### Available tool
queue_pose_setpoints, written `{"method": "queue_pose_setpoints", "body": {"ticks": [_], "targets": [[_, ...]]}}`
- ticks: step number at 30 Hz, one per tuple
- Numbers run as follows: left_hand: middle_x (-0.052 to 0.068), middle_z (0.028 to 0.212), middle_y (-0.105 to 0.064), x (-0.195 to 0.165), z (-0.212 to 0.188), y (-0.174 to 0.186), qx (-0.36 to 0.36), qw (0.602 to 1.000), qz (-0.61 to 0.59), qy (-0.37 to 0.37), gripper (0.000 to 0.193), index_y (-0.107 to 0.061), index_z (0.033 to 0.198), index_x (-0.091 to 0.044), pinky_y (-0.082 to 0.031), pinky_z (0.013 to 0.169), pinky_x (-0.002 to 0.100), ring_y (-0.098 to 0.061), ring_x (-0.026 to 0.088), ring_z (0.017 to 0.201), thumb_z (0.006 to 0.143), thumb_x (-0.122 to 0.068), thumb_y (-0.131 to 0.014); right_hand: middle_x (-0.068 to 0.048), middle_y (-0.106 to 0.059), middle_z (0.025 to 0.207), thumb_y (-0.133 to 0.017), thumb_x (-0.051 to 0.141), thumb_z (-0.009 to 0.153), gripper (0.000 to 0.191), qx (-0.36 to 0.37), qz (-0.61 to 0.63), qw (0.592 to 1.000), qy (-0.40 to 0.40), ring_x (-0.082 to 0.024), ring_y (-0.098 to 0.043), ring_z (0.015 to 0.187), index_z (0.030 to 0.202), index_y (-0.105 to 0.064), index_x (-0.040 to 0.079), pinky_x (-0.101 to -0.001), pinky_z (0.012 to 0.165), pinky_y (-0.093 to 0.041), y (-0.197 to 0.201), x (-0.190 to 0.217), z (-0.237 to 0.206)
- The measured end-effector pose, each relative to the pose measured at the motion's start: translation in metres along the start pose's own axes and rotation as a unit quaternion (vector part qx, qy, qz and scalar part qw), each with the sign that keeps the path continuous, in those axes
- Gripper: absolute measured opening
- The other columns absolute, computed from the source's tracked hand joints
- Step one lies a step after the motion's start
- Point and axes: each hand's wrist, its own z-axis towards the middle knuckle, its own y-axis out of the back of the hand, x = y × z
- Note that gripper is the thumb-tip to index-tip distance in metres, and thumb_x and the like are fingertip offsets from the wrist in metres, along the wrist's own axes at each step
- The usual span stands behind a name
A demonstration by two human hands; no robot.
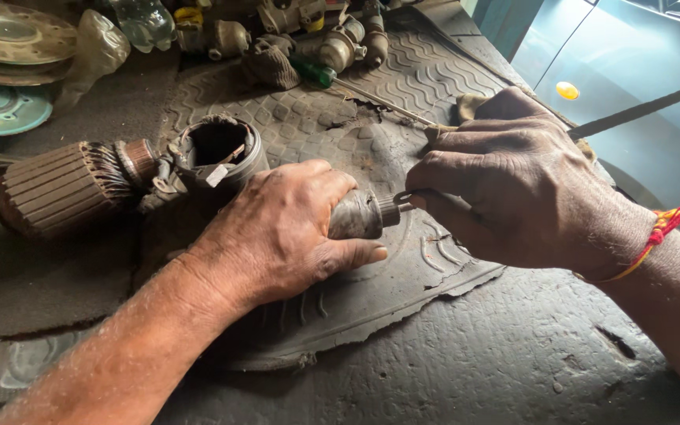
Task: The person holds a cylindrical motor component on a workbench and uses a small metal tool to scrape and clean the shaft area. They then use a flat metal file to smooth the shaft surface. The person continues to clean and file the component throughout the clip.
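Note:
My left hand (281, 228) is wrapped around a grey cylindrical metal part (356, 214) lying on a worn rubber mat (403, 299); a short shaft tip sticks out of the part's right end. My right hand (505, 185) is closed on a thin metal tool (639, 110) whose long handle runs up to the right, and its fingers press a small metal ring (403, 198) at the shaft tip. A red and yellow thread is tied on the right wrist.
A ribbed armature (64, 185) and a round motor housing (218, 149) lie left of my hands. A green-handled screwdriver (340, 83), several small motor parts and metal discs (9, 43) sit at the back. A car body (631, 55) stands at the right.

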Motion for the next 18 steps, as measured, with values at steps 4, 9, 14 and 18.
{"method": "queue_pose_setpoints", "body": {"ticks": [4,9,14,18], "targets": [[0.007,0.099,-0.064,0.0026,0.0002,0.0009,-0.027,0.999,-0.027,-0.025,0.074,-0.070,0.103,-0.014,-0.058,0.086,0.047,-0.067,0.024,0.101,0.069,-0.079,-0.067,0.002,-0.067,0.076,-0.076,0.017,0.085,0.008,0.002,0.007,1.000,0.004,-0.019,-0.068,0.074,0.093,-0.073,0.016,-0.0393,0.073,-0.043,-0.0021,-0.0018,-0.0016],[0.006,0.100,-0.063,0.0028,-0.0011,0.0013,-0.029,0.999,-0.025,-0.028,0.076,-0.070,0.099,-0.014,-0.058,0.083,0.048,-0.067,0.024,0.100,0.068,-0.083,-0.063,0.002,-0.068,0.078,-0.075,0.016,0.086,0.008,-0.001,0.021,1.000,0.004,-0.020,-0.068,0.076,0.092,-0.072,0.016,-0.0395,0.074,-0.044,-0.0045,-0.0042,-0.0050],[0.003,0.097,-0.064,0.0021,-0.0019,0.0016,-0.024,0.999,-0.033,-0.018,0.074,-0.071,0.100,-0.017,-0.058,0.083,0.047,-0.068,0.022,0.099,0.067,-0.082,-0.063,0.001,-0.068,0.079,-0.076,0.017,0.084,0.009,-0.001,0.018,1.000,0.008,-0.021,-0.069,0.077,0.092,-0.072,0.015,-0.0403,0.074,-0.044,-0.0041,-0.0030,-0.0025],[0.004,0.097,-0.063,0.0034,-0.0016,0.0004,-0.014,0.999,-0.039,0.001,0.074,-0.072,0.095,-0.017,-0.059,0.083,0.046,-0.068,0.021,0.098,0.065,-0.083,-0.062,-0.001,-0.066,0.074,-0.078,0.017,0.085,0.007,0.004,0.013,1.000,0.000,-0.023,-0.067,0.072,0.089,-0.072,0.014,-0.0411,0.075,-0.045,-0.0050,0.0004,0.0006]]}}
